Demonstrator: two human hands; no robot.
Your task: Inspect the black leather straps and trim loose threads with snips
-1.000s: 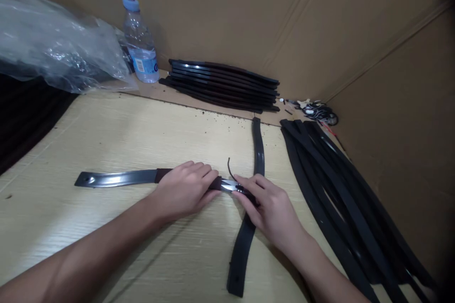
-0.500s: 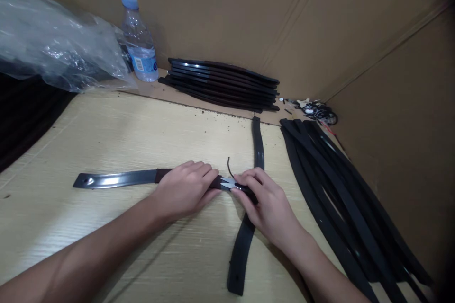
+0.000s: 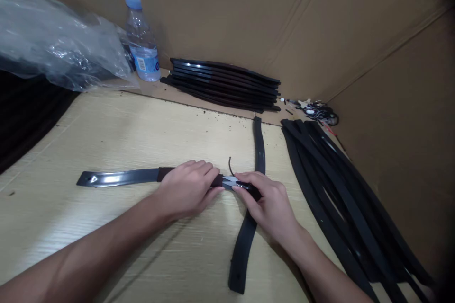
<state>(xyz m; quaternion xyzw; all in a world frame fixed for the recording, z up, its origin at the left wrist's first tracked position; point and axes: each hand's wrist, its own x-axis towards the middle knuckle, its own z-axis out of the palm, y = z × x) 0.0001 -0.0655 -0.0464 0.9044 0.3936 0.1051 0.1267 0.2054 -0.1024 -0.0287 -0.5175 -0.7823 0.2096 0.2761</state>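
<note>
My left hand [image 3: 190, 187] is wrapped over a glossy black curved strip [image 3: 121, 177] lying crosswise on the table, with a dark brown sleeve [image 3: 164, 173] around its middle. Fingers hide most of that sleeve. In my right hand [image 3: 272, 203] is a pair of small thread snips [image 3: 249, 190] with a dark handle. Its pale blades point left, at the sleeve's right end by my left thumb. A thin dark offcut [image 3: 230, 165] curls up beside my right fingertips. Under my right hand runs a second black strip [image 3: 242, 251], lying lengthwise.
Several black strips [image 3: 341, 199] lie in a pile at the right. A stack of dark strips [image 3: 223, 83] sits against the cardboard wall [image 3: 227, 9], near a water bottle [image 3: 144, 42]. Clear plastic [image 3: 64, 42] covers the back left. Scraps [image 3: 316, 111] lie in the corner.
The snips' blades look closer together than before, and my right fingers have closed a little around the handle. The whole view has shifted slightly; my left hand keeps its hold on the strip.
</note>
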